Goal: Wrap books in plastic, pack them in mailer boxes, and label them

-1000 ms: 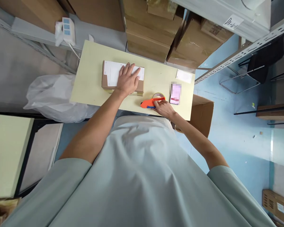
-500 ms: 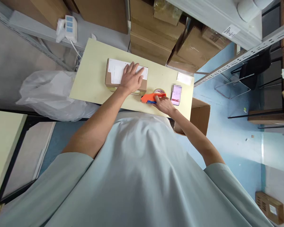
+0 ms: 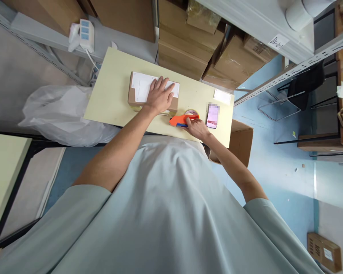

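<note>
My left hand (image 3: 158,96) lies flat on top of a small cardboard box (image 3: 133,99), fingers spread over its white paper labels (image 3: 141,88). In my right hand (image 3: 198,128) is an orange and blue tape dispenser (image 3: 179,121), the fingers wrapped round its grip. Its front end points left and sits just in front of the box's near right corner. A roll of tape (image 3: 192,112) shows at the dispenser's far side, partly hidden by it.
The pale yellow table (image 3: 108,91) also carries a phone (image 3: 212,116) and a white card (image 3: 222,96) at the right. An open carton (image 3: 242,142) stands beside the table. Shelves with large cartons (image 3: 183,53) line the back; clear plastic (image 3: 63,114) hangs at the left.
The tape dispenser and my right hand have shifted very slightly to the left and nearer to me. My left hand stays flat on the box.
</note>
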A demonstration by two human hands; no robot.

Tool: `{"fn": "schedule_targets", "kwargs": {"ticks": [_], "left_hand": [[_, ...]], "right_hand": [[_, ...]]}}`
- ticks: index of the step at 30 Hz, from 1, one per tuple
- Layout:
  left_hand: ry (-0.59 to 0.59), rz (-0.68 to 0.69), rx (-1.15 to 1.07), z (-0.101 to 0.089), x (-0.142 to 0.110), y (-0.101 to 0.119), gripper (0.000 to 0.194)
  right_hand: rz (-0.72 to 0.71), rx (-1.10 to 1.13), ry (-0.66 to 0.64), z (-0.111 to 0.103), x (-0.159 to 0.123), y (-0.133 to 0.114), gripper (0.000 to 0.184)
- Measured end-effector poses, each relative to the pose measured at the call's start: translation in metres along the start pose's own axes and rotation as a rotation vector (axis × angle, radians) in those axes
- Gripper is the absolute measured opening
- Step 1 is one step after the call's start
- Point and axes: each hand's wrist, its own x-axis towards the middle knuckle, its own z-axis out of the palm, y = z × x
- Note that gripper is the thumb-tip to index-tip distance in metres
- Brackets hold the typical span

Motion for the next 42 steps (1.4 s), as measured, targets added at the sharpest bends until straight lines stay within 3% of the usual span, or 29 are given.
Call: {"fn": "schedule_targets", "kwargs": {"ticks": [10, 20, 28, 33, 38, 42], "left_hand": [[-0.030, -0.004, 0.083, 0.001, 0.002, 0.000, 0.062], [-0.056, -0.032, 0.063, -0.002, 0.002, 0.008, 0.062], [-0.102, -0.065, 0.077, -0.002, 0.002, 0.020, 0.061], [-0.177, -0.033, 0.064, 0.000, -0.006, 0.038, 0.059], [-0.251, 0.002, 0.071, -0.002, -0.018, 0.052, 0.054], [-0.280, -0.022, 0.068, -0.007, -0.020, 0.054, 0.051]], "right_hand": [[0.117, 0.006, -0.044, 0.004, -0.003, 0.008, 0.052], [0.143, 0.101, -0.068, 0.004, -0.007, 0.012, 0.050], [0.076, 0.107, -0.026, 0.019, 0.002, 0.020, 0.054], [-0.068, 0.143, -0.022, 0.026, 0.002, 0.003, 0.061], [-0.145, 0.227, -0.079, 0.016, 0.004, -0.022, 0.060], [-0.142, 0.290, -0.105, 0.004, 0.006, -0.024, 0.048]]}}
